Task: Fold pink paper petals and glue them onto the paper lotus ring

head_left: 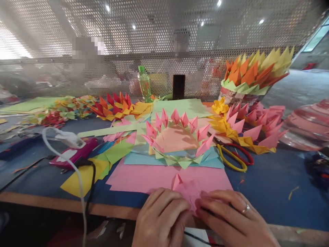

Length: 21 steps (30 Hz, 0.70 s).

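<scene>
Between my two hands, near the table's front edge, is a folded piece of pink paper [190, 190] with one pointed petal standing up at its far side. My left hand [163, 216] has its fingers curled and pinches the near left part of the paper. On the other side my right hand [231, 212], with a ring on one finger, grips the paper's right edge; its fingertips are partly hidden. Just beyond lies a ring of folded paper petals [183, 161], pink above and pale green below, on stacked pink sheets [144, 176] and blue sheets [138, 159].
Scissors [238, 157] with yellow and red handles lie at right. Behind stand a green-capped bottle [144, 84], a dark phone-like slab [179, 86] and a paper-petal basket [244, 91]. Cables run past a magenta power strip [77, 153] at left. Perforated metal [154, 41] closes the back.
</scene>
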{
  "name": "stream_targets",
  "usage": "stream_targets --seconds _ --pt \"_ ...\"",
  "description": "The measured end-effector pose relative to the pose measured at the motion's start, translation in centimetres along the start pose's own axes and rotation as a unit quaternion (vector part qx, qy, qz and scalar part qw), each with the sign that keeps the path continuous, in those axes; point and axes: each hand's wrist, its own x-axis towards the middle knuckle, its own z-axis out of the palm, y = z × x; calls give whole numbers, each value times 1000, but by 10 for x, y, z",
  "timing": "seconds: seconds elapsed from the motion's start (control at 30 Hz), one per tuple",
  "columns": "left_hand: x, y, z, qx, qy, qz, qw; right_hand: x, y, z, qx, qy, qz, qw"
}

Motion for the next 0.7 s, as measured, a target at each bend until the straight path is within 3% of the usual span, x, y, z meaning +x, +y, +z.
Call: stream_targets --seconds 0.33,0.5,0.57,0.7 --pt "11 10 1 9 -2 -77 997 -3 -1 -1 7 4 -5 1000" --pt "12 9 4 19 10 -71 997 -1 12 -16 -55 -123 -89 987" --pt "12 9 4 22 7 -71 997 -1 13 -19 -75 -130 -106 983" --pt "10 9 4 27 -2 -72 997 -5 3 -15 -64 -110 -7 992"
